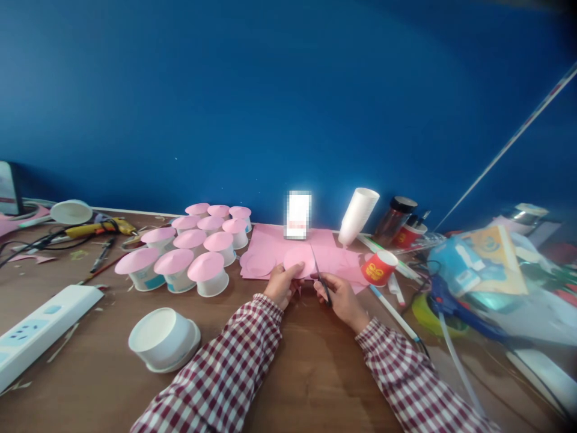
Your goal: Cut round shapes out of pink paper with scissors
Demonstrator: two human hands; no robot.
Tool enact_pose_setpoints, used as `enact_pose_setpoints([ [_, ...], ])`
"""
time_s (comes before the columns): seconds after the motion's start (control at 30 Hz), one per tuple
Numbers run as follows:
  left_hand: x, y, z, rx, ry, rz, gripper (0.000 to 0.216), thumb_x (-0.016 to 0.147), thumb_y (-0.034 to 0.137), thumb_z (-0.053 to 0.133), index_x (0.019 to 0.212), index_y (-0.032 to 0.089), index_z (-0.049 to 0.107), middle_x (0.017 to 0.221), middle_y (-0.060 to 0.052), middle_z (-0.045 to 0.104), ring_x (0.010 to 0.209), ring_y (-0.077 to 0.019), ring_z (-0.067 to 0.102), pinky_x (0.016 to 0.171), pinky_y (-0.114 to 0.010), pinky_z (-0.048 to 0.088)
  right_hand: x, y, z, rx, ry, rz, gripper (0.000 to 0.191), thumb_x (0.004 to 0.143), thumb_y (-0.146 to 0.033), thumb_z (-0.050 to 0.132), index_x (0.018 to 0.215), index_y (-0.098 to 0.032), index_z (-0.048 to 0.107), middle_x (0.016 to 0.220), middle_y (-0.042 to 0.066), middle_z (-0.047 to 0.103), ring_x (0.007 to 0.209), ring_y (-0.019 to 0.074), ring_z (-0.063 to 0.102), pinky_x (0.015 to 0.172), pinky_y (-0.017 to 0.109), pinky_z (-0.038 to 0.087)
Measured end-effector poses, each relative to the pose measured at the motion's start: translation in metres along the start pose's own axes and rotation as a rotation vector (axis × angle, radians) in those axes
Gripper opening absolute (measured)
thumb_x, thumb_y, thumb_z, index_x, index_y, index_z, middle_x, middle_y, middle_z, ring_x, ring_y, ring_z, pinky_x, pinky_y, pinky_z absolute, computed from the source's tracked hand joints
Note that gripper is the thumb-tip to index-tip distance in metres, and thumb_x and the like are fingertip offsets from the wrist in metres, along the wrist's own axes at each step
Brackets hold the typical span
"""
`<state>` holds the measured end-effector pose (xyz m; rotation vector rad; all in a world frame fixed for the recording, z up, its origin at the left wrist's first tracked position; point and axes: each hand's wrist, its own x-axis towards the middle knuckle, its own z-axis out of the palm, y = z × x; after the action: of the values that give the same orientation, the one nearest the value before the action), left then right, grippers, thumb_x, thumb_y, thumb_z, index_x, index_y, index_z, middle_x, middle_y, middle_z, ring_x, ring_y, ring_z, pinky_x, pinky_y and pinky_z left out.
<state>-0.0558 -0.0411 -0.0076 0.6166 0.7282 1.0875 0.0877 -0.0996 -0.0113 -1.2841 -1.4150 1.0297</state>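
Observation:
My left hand (283,285) pinches a round piece of pink paper (303,258) by its near left edge, thumb on top. In my right hand (343,299) are black-handled scissors (325,290), fingers wrapped round the handles. The blades point away from me and lie along the right edge of the pink round; how far they are spread I cannot tell. Under and behind both hands lie pink paper sheets (265,239), with another round cut-out (259,263) at the left.
Several paper cups with pink cone tops (208,266) stand at left. Nearer are a white bowl (164,334) and a power strip (40,328). Stacked white cups (358,215), a red cup (379,267), a marker (394,313) and a blue glue gun (464,313) are at right.

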Motion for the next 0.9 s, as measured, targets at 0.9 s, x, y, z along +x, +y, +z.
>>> enact_pose_setpoints([
  [0.9, 0.0001, 0.0008, 0.0009, -0.028, 0.027, -0.013, 0.021, 0.064, 0.018, 0.073, 0.077, 0.008, 0.060, 0.061, -0.002, 0.059, 0.045, -0.0057, 0.050, 0.040, -0.015, 0.042, 0.0008, 0.0015, -0.0014, -0.030, -0.004, -0.002, 0.037, 0.080, -0.043, 0.059, 0.101, -0.013, 0.062, 0.059, -0.003, 0.050, 0.051, 0.0103, 0.048, 0.048, 0.023, 0.041],
])
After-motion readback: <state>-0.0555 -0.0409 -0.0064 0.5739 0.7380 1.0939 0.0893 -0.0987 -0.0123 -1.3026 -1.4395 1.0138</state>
